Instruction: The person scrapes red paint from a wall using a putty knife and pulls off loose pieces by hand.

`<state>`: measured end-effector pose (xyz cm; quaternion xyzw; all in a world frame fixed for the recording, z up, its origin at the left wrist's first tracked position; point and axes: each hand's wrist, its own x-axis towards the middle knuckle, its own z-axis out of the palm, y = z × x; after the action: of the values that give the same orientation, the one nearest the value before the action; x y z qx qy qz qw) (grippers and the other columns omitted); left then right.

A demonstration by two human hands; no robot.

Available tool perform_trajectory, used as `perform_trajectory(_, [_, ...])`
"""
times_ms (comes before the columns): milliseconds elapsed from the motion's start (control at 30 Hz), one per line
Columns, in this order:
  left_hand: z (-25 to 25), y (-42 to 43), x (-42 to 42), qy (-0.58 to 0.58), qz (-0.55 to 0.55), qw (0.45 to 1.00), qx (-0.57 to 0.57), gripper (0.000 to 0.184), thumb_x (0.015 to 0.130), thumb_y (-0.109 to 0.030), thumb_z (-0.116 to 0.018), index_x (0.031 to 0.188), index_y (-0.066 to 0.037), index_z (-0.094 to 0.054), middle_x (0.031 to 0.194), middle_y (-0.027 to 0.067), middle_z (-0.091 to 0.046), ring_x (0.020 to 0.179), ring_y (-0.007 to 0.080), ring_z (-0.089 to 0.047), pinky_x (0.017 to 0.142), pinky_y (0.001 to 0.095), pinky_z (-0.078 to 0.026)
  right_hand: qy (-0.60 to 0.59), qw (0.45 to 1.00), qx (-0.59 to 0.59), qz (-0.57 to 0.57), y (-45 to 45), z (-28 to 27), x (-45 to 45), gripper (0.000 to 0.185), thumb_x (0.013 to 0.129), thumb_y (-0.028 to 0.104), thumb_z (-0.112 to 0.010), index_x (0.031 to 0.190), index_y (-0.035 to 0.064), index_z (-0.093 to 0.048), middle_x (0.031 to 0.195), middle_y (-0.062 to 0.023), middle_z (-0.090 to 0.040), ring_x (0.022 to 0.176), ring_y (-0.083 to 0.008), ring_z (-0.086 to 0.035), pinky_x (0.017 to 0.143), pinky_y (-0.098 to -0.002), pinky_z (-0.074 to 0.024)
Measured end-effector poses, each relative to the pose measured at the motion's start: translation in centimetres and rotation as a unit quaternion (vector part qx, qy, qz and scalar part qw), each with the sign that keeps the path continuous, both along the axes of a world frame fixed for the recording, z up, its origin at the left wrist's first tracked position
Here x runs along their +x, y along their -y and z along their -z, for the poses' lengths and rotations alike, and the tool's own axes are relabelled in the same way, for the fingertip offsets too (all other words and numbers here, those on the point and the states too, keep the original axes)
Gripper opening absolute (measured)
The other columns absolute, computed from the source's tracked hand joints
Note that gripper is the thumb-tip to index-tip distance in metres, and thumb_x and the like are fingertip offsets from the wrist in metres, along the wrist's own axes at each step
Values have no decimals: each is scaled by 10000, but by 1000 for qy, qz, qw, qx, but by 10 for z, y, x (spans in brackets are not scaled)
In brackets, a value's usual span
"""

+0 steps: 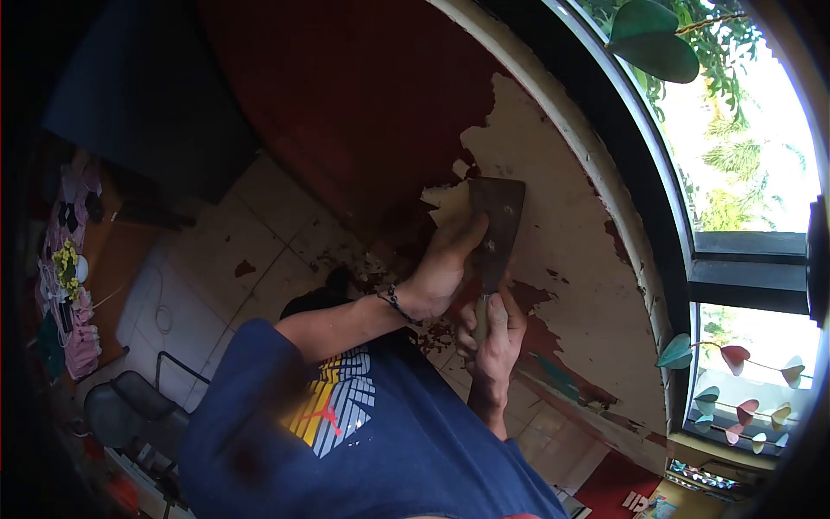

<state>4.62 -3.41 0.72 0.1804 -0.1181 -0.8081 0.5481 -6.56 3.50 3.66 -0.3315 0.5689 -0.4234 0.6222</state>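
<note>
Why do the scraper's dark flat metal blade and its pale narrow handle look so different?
The dark flat metal blade widens toward its far end, while the pale narrow handle is much slimmer. The bare right hand wraps around the handle and hides much of it; most of the blade shows, with the bare left hand at its side. Both are parts of one scraper.

The right hand (496, 336) hides part of the scraper's handle (484, 318), most fingers of the left hand (439, 272) are out of sight, the navy T-shirt (424, 441) is cut off below — and small things (66, 266) along the wooden table's (128, 259) left edge are too dim to name.
</note>
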Motion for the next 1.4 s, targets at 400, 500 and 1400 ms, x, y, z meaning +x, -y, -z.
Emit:
perform_trajectory(400, [2,-3,3,1,-14,1000,4,309,940,-370,-415,1052,-94,-497,838,68,-584,727,148,-589,643,292,-496,3,1000,-3,-14,-3,-7,4,429,949,250,-411,1365,169,-343,650,-35,-423,426,-68,-338,371,-191,-269])
perform_trajectory(500, [-1,1,7,24,13,999,-29,304,942,-368,-412,1055,-99,-494,843,67,-582,729,147,-587,649,293,-496,23,999,-18,-13,1,-10,5,432,948,254,-415,1365,161,-345,654,-37,-428,429,-63,-337,374,-183,-264])
perform_trajectory(1400, [-3,11,12,43,-40,998,-20,302,941,-295,-441,1122,-60,-500,948,24,-581,801,90,-573,680,265,-488,3,999,-41,-17,5,4,7,372,948,256,-410,1285,98,-414,636,-37,-434,429,-64,-348,370,-186,-271])
